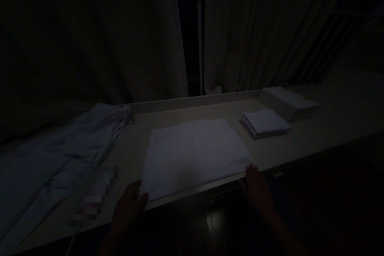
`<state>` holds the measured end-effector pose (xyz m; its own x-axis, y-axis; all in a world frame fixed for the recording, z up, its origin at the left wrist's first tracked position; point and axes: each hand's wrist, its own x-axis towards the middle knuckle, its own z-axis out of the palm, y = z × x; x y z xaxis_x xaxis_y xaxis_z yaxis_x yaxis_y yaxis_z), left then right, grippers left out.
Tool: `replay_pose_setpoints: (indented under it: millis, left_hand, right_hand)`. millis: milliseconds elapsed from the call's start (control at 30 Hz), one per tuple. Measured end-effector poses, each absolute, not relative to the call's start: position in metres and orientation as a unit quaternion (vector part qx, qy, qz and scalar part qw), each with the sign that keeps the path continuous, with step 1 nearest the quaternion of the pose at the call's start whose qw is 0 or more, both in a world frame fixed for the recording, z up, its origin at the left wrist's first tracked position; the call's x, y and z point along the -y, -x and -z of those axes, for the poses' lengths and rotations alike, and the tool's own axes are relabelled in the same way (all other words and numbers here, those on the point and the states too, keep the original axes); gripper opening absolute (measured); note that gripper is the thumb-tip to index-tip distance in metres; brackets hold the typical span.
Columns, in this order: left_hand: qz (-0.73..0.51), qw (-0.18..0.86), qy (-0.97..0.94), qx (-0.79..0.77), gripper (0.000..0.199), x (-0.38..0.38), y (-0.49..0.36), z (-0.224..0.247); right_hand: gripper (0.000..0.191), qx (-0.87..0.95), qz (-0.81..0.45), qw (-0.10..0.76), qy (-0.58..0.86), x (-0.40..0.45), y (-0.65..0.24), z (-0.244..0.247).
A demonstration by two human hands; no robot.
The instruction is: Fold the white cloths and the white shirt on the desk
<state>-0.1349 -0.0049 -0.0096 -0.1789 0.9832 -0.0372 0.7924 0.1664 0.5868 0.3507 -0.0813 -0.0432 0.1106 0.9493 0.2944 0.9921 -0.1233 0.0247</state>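
A white cloth (195, 156) lies spread flat on the pale tabletop (139, 128), its near side running along the front edge. At its near left corner, my left hand (130, 204) is closed with the thumb on the fabric and the fingers curled beside it. My right hand (258, 188) rests its fingertips on the near right corner; its thumb stands apart, below the cloth's edge. Further right sits a small stack of folded white cloths (265, 122). The room is very dark, so fine finger detail is hard to make out.
Rumpled white fabric (63, 156) covers the left of the table. A blurred-out item (96, 192) lies near it, with a cable (71, 244) below. A pale box (289, 102) stands at the back right. Curtains (240, 28) hang behind the raised back edge.
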Motion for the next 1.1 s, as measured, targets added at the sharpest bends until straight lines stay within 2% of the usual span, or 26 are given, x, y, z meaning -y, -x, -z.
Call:
replay_pose_setpoints:
  millis: [400,567,733,933,1100]
  left_hand:
    - [-0.214,0.212,-0.597,-0.743,0.057,0.004,0.133,0.007]
    - [-0.203,0.217,-0.597,-0.745,0.059,0.002,0.136,0.014]
    - [-0.199,0.202,-0.610,-0.740,0.058,0.000,0.140,0.020]
    - [-0.203,0.200,-0.613,-0.737,0.057,0.001,0.139,0.014]
    - [-0.207,0.207,-0.605,-0.740,0.060,0.001,0.139,0.014]
  right_hand:
    - [0.070,0.655,0.109,0.075,0.744,0.081,-0.351,0.040]
    - [0.063,0.655,0.120,0.100,0.739,0.081,-0.347,0.039]
    - [0.045,0.697,0.116,0.162,0.689,0.085,-0.295,0.024]
    - [0.050,0.747,0.025,0.188,0.637,0.088,-0.209,0.011]
    - [0.046,0.738,0.016,0.187,0.649,0.086,-0.212,0.011]
